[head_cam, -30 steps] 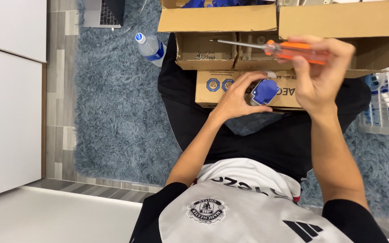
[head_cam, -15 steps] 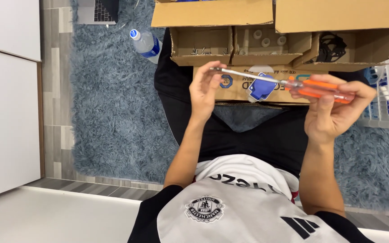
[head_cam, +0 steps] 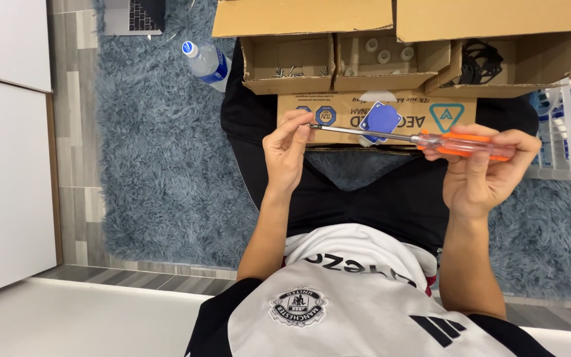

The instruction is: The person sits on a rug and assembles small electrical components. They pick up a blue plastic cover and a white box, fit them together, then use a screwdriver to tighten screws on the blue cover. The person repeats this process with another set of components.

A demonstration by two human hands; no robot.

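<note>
While right hand (head_cam: 480,175) grips the orange screwdriver (head_cam: 431,139) handle, left hand (head_cam: 289,149) pinches its tip; stiff, light, slim shaft, best held by handle.

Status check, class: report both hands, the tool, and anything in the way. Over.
Right hand gripping orange screwdriver by the handle. Left hand pinching its tip. Blue part resting beneath the shaft on cardboard box. Nothing between the hands.

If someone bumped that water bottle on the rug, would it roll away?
Probably not far. The water bottle lies on its side, and round things roll, but the shaggy blue rug would likely slow it. It looks like thin clear plastic, so probably light and a bit squashy.
</note>
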